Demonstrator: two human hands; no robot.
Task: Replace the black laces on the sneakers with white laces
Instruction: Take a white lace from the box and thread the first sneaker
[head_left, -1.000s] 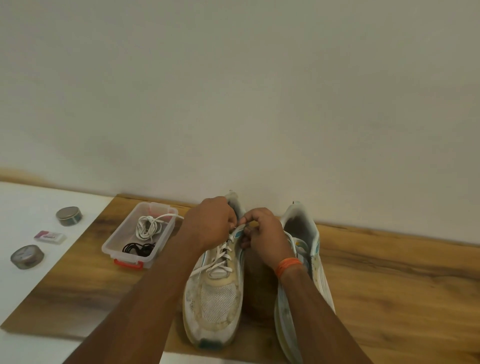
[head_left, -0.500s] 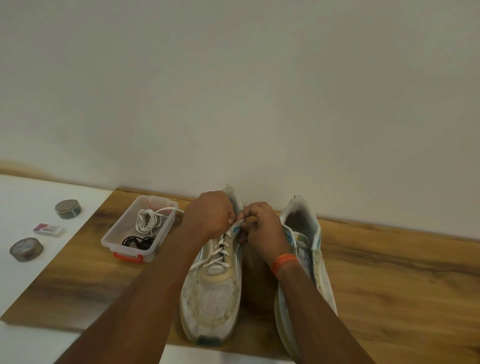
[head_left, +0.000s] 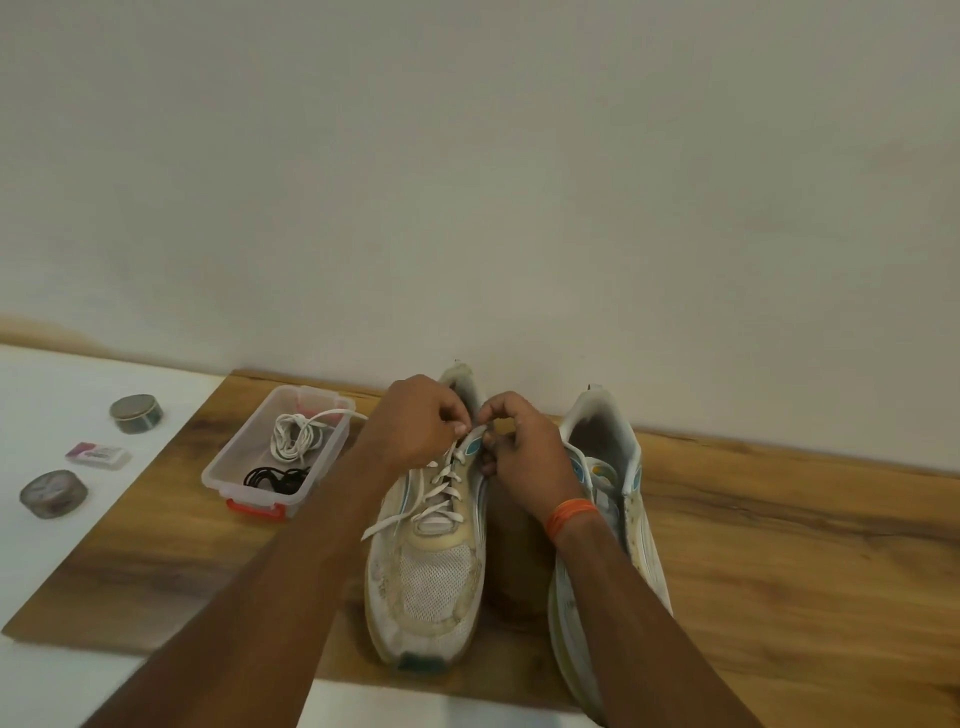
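Both hands, left hand (head_left: 415, 421) and right hand (head_left: 519, 447), are pinching the flat white lace (head_left: 441, 480) at the top eyelets of the worn white mesh sneaker (head_left: 428, 577) on the wooden worktop (head_left: 779, 545); its lacing is nearly finishing. The second white sneaker (head_left: 618, 467) is apparently still waiting, with a coiled white lace (head_left: 296, 434) and removed black laces (head_left: 275, 477) lying in the clear plastic box (head_left: 228, 462).

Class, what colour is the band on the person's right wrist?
Orange; the thin wristband shows clearly in the head view.
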